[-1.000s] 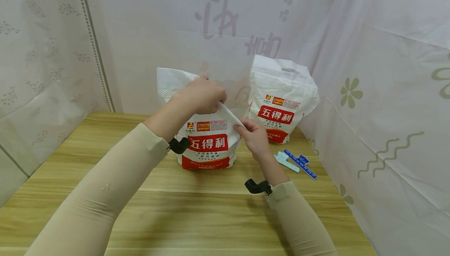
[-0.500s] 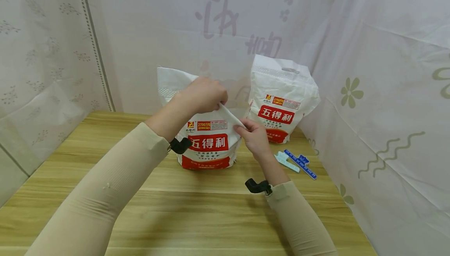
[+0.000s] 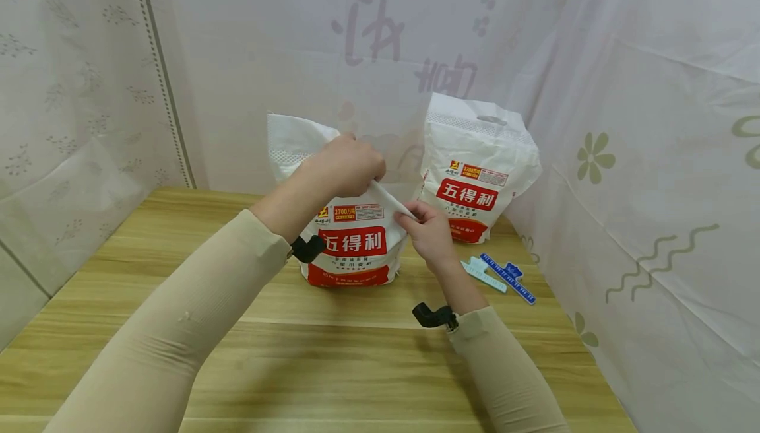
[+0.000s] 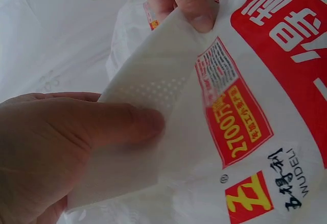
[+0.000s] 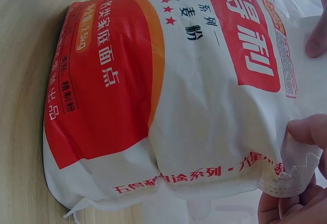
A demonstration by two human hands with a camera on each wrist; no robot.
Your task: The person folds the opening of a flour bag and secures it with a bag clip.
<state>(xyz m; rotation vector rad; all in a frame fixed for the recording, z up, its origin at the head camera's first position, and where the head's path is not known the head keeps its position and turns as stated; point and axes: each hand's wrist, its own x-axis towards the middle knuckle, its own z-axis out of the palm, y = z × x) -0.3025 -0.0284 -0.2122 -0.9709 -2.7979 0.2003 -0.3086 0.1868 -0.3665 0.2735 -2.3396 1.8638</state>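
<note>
A white and red flour bag [image 3: 354, 241] stands upright on the table, its top partly folded over toward the front. My left hand [image 3: 347, 166] grips the fold near the middle; in the left wrist view its thumb [image 4: 135, 124] lies flat over the folded flap, fingers behind. At the fold's right end, my right hand [image 3: 432, 232] pinches the bag's corner between thumb and fingers. The right wrist view shows the stitched edge between those fingers [image 5: 309, 129]. The bag's top left corner sticks up unfolded.
A second flour bag [image 3: 475, 169], with a handle slot in its folded top, stands at the back right. Before it lie a pale blue clip [image 3: 485, 276] and a dark blue clip [image 3: 509, 280], close together. Patterned cloth [image 3: 249, 57] hangs around the wooden table [image 3: 285, 367].
</note>
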